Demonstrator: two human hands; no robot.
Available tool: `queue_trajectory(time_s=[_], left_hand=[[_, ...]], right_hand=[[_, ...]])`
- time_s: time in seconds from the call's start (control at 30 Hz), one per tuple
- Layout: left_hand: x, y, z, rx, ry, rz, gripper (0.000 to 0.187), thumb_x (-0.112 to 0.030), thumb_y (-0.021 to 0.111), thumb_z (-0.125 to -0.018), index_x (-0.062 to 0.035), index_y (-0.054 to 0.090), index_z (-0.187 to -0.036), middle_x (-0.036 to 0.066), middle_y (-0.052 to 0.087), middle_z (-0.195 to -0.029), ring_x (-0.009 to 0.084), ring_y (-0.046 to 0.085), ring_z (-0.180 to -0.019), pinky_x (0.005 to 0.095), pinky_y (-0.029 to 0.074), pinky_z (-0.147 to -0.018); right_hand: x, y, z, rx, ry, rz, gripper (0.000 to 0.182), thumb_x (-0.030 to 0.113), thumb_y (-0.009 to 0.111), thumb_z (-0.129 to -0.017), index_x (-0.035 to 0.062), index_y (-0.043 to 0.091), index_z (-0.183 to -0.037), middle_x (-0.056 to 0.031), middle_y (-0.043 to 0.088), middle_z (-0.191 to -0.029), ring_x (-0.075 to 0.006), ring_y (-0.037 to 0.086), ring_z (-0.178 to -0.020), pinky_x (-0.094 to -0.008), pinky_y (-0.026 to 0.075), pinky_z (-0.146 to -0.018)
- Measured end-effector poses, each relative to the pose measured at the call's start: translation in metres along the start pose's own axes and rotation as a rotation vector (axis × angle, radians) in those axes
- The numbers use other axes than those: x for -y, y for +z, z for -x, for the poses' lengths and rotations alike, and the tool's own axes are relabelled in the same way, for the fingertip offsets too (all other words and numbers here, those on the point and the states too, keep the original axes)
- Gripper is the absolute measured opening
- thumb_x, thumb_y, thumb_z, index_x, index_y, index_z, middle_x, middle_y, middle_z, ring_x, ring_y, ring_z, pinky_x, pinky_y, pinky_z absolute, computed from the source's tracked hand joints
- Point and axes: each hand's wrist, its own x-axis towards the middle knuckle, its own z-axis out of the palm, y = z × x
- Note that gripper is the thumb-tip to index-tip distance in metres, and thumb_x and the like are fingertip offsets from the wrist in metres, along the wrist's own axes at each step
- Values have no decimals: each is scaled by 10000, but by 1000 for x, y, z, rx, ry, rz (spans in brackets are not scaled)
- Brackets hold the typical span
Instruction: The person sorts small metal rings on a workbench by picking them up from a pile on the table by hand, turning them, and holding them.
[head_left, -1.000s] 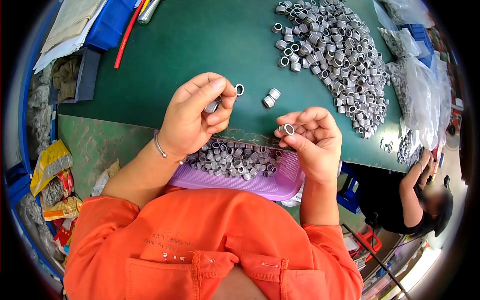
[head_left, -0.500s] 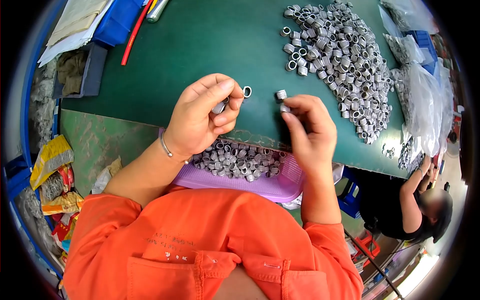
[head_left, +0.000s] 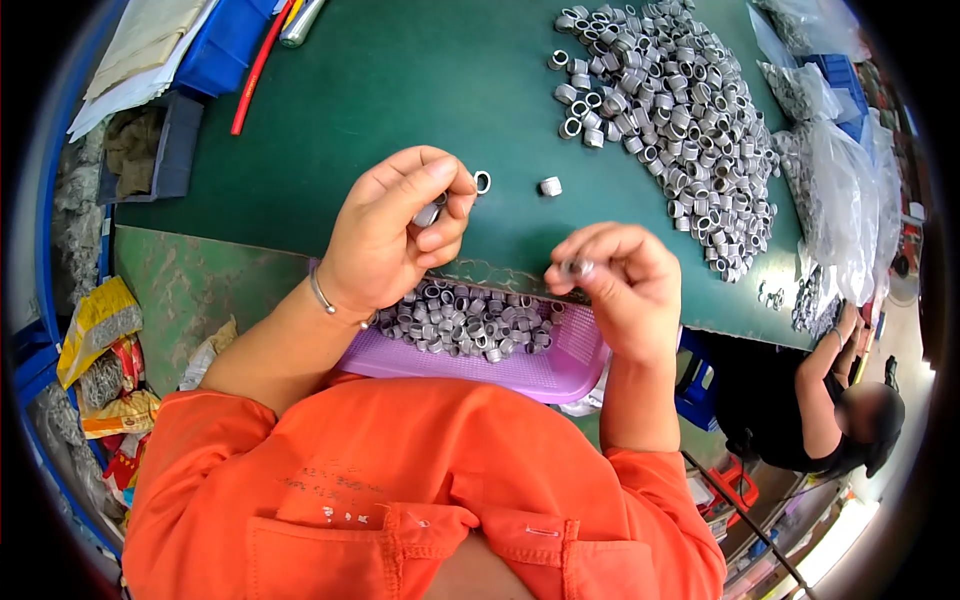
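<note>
My left hand [head_left: 405,225] is closed over the table's front edge, with a grey metal ring [head_left: 428,213] in its curled fingers. Just beyond its fingertips another ring [head_left: 483,182] shows, its open end facing me. Between thumb and fingers, my right hand [head_left: 622,280] pinches a small metal ring [head_left: 577,267] above the right end of the basket. One loose ring [head_left: 551,187] lies by itself on the green tabletop, between the hands and farther back. Below the hands, a purple basket [head_left: 575,365] holds many such rings.
A large heap of metal rings [head_left: 690,120] covers the table's right side. Plastic bags [head_left: 845,200] lie along the right edge, where a person in black [head_left: 770,400] is. At back left are a red rod [head_left: 258,80], a blue bin [head_left: 220,50] and a grey bin [head_left: 175,150].
My right hand has drawn back from the loose ring toward me, carrying the pinched ring over the basket. My left hand stays nearly in place.
</note>
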Motion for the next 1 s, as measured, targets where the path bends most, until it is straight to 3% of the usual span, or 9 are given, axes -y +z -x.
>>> queue_trajectory(time_s=[0.1, 0.23, 0.3, 0.37, 0.47, 0.5, 0.6, 0.83, 1.0], left_hand=[[-1, 1, 0, -23, -12, 12, 178, -170, 471, -934, -16, 538, -874, 50, 517, -774, 60, 396, -517, 184, 314, -436], [0, 0, 0, -14, -5, 14, 180, -174, 470, -936, -17, 540, -881, 50, 520, -779, 60, 399, -525, 184, 316, -440], [0, 1, 1, -5, -7, 18, 182, -176, 469, -937, -17, 541, -884, 50, 520, -781, 60, 399, -527, 184, 315, -442], [-1, 1, 1, -15, 1, 21, 184, -179, 471, -937, -16, 540, -885, 50, 521, -783, 60, 397, -528, 184, 314, -444], [-1, 1, 1, -24, -4, 22, 188, -183, 474, -936, -15, 540, -884, 52, 522, -784, 59, 394, -526, 183, 310, -444], [0, 1, 1, -20, -3, 23, 188, -184, 476, -936, -16, 541, -882, 52, 523, -782, 59, 393, -524, 182, 309, -442], [0, 5, 0, -55, 8, -23, 207, -168, 414, -951, -15, 517, -856, 56, 473, -788, 40, 349, -485, 168, 286, -404], [0, 4, 1, -43, 19, -26, 211, -174, 412, -954, -16, 517, -862, 53, 465, -791, 37, 347, -484, 166, 283, -402], [-1, -1, 2, -4, 60, 80, 203, -192, 456, -945, -18, 537, -877, 50, 503, -770, 54, 382, -512, 182, 302, -435]], right_hand=[[9, 1, -3, 178, -183, 606, 238, -152, 534, -709, 2, 634, -860, -106, 618, -890, -173, 587, -781, -270, 461, -652], [4, 18, -28, -146, -354, 1187, 248, -30, 656, -719, 10, 601, -957, -117, 530, -862, -268, 540, -768, -312, 448, -674], [-8, 9, -41, -102, -448, 1405, 269, -61, 654, -714, 6, 605, -970, -87, 532, -887, -171, 544, -725, -257, 444, -655], [-8, 7, -39, -74, -338, 1297, 252, -59, 654, -730, -6, 596, -970, -79, 547, -919, -155, 556, -743, -253, 459, -689], [-2, 10, -30, -163, 19, 387, 184, -89, 609, -785, -31, 566, -954, -125, 601, -993, -148, 615, -815, -252, 520, -737], [-1, 9, -27, -169, 24, 391, 184, -89, 609, -785, -31, 566, -954, -125, 601, -993, -148, 615, -815, -252, 520, -737], [0, 3, -20, -72, 186, -255, 193, -89, 563, -812, -35, 529, -994, -219, 584, -1071, -288, 624, -966, -321, 547, -820], [4, 1, -11, -43, 191, -342, 166, -82, 564, -815, -41, 533, -973, -224, 585, -1060, -286, 631, -949, -316, 546, -814], [15, 5, -13, 271, 10, 413, 199, -167, 504, -742, -20, 605, -830, -160, 619, -1022, -211, 606, -880, -304, 481, -743]])
